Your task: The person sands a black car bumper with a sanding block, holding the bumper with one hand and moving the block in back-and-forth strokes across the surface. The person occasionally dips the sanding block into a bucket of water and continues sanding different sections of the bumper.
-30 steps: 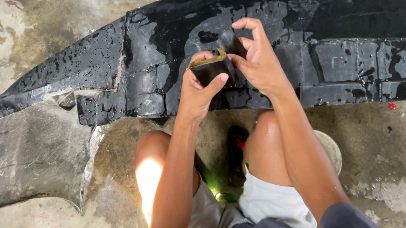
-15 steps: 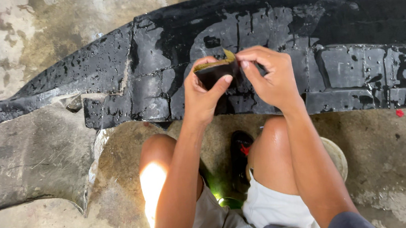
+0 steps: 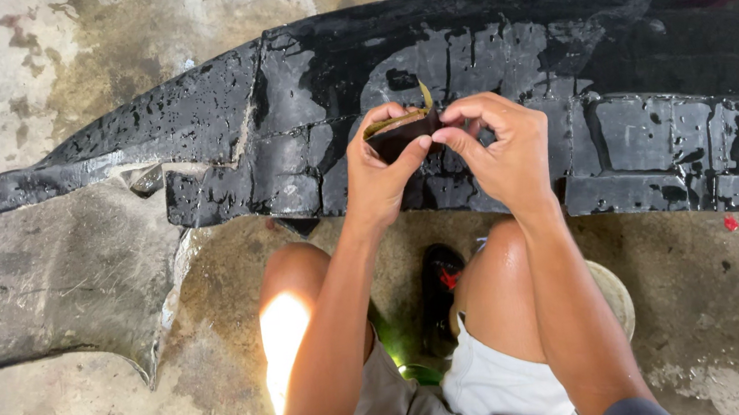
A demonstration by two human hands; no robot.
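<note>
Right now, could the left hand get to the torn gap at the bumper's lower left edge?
Probably yes. The left hand pinches the folded dark sheet with the right hand, but nothing lies between it and the gap on the wet black bumper.

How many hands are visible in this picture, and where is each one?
2. The left hand and the right hand meet over the wet black bumper, both pinching a small folded dark sheet. No other hands show.
</note>
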